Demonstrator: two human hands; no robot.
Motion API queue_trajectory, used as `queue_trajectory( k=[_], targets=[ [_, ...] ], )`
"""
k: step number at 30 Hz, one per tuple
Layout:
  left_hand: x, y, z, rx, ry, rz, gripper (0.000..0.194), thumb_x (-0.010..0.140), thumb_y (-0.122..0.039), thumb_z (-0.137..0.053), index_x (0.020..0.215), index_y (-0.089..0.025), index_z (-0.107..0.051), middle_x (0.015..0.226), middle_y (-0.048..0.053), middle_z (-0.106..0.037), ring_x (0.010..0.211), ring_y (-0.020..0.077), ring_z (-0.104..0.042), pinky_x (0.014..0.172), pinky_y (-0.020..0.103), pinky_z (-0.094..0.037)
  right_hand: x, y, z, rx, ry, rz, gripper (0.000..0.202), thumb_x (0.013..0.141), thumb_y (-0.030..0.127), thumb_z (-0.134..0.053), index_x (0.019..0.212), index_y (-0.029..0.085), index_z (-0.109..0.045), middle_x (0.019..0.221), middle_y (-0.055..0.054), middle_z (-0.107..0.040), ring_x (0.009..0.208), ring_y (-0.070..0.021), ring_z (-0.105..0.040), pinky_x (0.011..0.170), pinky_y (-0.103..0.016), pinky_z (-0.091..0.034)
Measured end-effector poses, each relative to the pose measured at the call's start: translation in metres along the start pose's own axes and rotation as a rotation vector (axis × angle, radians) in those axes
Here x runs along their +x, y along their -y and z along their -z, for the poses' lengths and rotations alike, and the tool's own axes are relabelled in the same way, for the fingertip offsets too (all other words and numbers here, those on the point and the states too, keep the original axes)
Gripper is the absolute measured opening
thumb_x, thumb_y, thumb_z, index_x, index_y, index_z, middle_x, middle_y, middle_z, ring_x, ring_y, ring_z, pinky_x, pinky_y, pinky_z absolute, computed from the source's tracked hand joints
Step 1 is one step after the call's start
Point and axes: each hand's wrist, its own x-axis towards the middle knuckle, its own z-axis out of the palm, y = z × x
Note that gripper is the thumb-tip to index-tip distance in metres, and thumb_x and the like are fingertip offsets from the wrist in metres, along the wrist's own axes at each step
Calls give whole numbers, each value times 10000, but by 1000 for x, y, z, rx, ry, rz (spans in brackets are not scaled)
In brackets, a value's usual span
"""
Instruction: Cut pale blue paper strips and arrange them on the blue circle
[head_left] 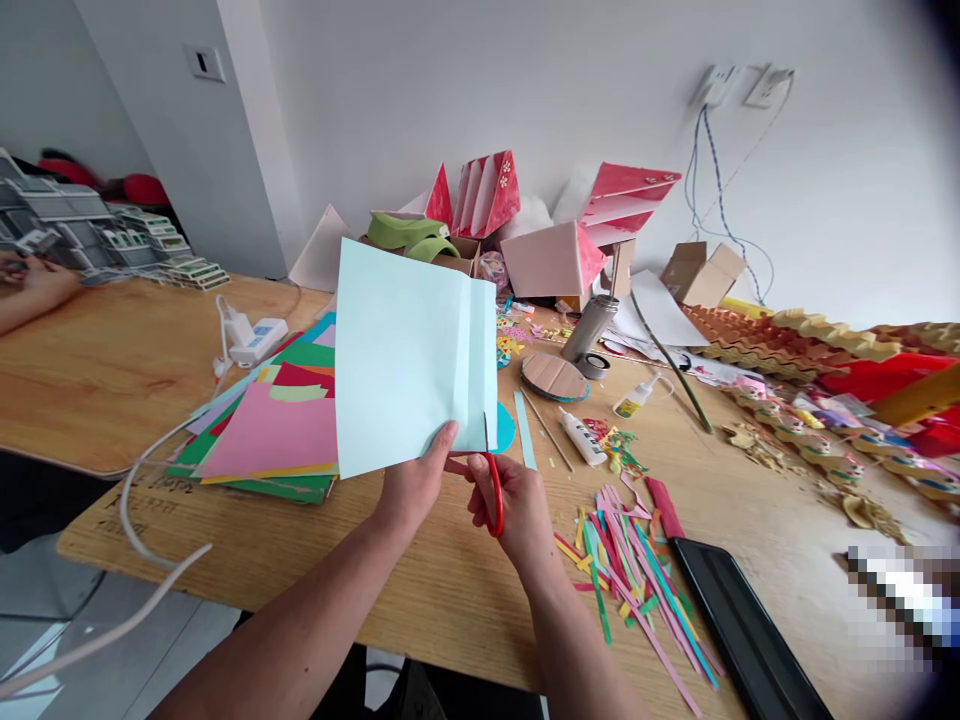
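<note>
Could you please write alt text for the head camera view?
A left hand holds up a pale blue sheet while the right hand holds red-handled scissors near its lower right corner. Coloured paper is stacked on the table at left, cut strips at right.

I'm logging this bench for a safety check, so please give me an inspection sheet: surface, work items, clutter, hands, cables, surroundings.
Surface: light wood-grain tabletop, crowded on the right.
Work items: pale blue paper sheet, creased near its right edge; red-handled scissors at its lower right corner.
Clutter: multicoloured paper strips, loosely heaped; white plastic glue bottle, lying down.
Hands: left hand holds the sheet's lower edge; right hand grips the scissors.
Cables: white cable runs past the front edge, left; blue cords hang from wall sockets.
Surroundings: plain white wall; another person's hand, far left.
</note>
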Motion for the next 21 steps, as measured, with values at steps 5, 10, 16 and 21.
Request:
queue_trajectory(
  k=[5, 10, 16, 21],
  targets=[
    [0, -2, -1, -33, -21, -9, 544, 712, -415, -777, 1185, -197, -617, 1028, 88, -721, 941, 285, -706, 720, 373, -631, -1, 1, 2, -7, 24, 3, 562, 748, 715, -594, 686, 157, -604, 458, 2, -573, 352, -102, -507, 325, -182, -353],
    [1, 0, 0, 6, -14, -22, 499, 728, -439, -758, 1145, -193, -640, 1024, 94, -722, 950, 292, -705, 753, 383, -625, -2, 4, 3, -12, 65, -3, 562, 767, 705, -583, 710, 147, -610, 477, -7, -584, 377, -107, -530, 337, -179, -356],
    [2, 2, 1, 121, -33, -87, 513, 748, -456, -732, 1153, -158, -630, 1030, 102, -721, 1021, 304, -684, 908, 425, -567, -2, 5, 3, 11, 62, 1, 541, 782, 671, -597, 737, 133, -639, 510, -13, -601, 396, -109, -547, 340, -173, -353],
    [0, 1, 0, 123, -2, -67, 448, 752, -452, -724, 1089, -165, -657, 997, 99, -721, 1047, 319, -673, 863, 426, -588, -2, 5, 4, 27, 41, -12, 542, 784, 668, -597, 692, 134, -627, 506, -13, -596, 391, -103, -548, 343, -171, -359]
  ],
)
